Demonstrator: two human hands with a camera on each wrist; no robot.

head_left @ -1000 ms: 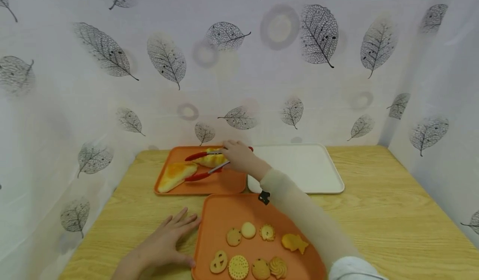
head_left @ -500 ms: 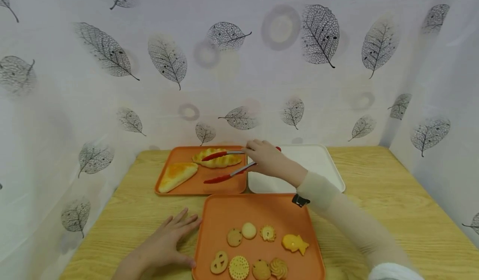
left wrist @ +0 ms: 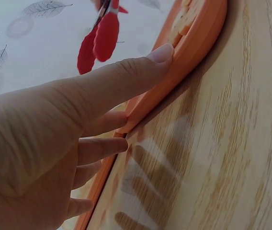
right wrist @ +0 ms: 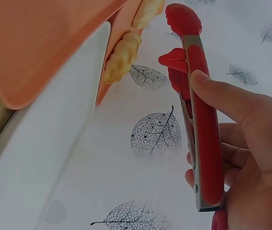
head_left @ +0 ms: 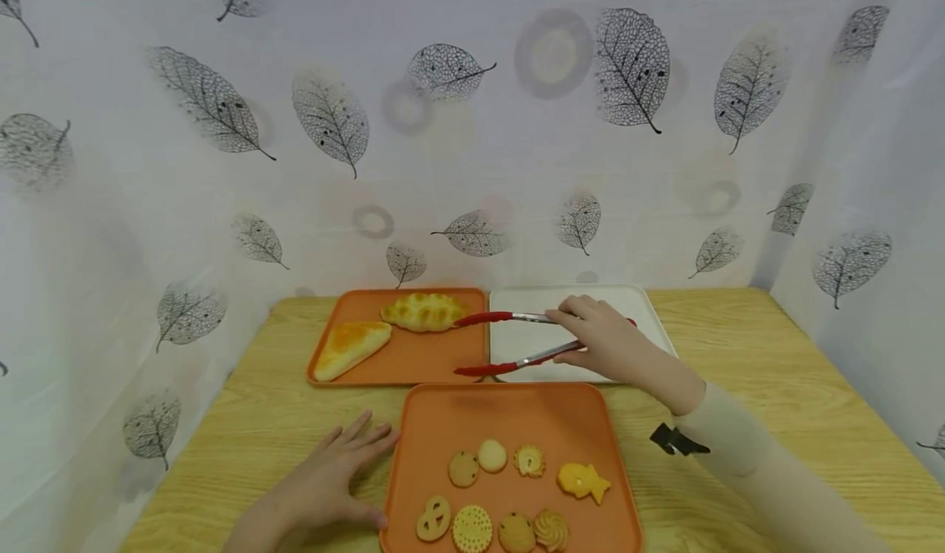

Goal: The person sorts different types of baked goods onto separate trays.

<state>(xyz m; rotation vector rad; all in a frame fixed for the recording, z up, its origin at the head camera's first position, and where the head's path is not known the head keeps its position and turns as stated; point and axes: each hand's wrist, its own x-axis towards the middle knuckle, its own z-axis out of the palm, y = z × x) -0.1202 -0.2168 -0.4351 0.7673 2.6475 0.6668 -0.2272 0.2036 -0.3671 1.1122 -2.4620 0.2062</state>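
Note:
My right hand [head_left: 601,335] grips a pair of red-tipped metal tongs [head_left: 490,368] above the white tray [head_left: 531,300]. The tong tips are spread, point left and have nothing between them. In the right wrist view the thumb lies along the red handle of the tongs [right wrist: 205,124]. A ridged, croissant-like bread [head_left: 421,313] and a triangular bread [head_left: 353,349] lie on the rear orange tray [head_left: 435,364]. My left hand [head_left: 325,475] has its fingers spread at the left edge of the front orange tray [head_left: 509,409], with the thumb [left wrist: 141,69] along its rim.
Several small cookies lie on the front tray, among them a fish-shaped one [head_left: 582,481], a pretzel-shaped one [head_left: 433,518] and a swirled one [head_left: 550,530]. The trays stand on a wooden table [head_left: 768,389]. A leaf-patterned curtain [head_left: 472,167] hangs behind and at both sides.
My right hand has carried the tongs rightward from the croissant-like bread to over the white tray, uncovering that bread. The left hand and the trays have kept their places.

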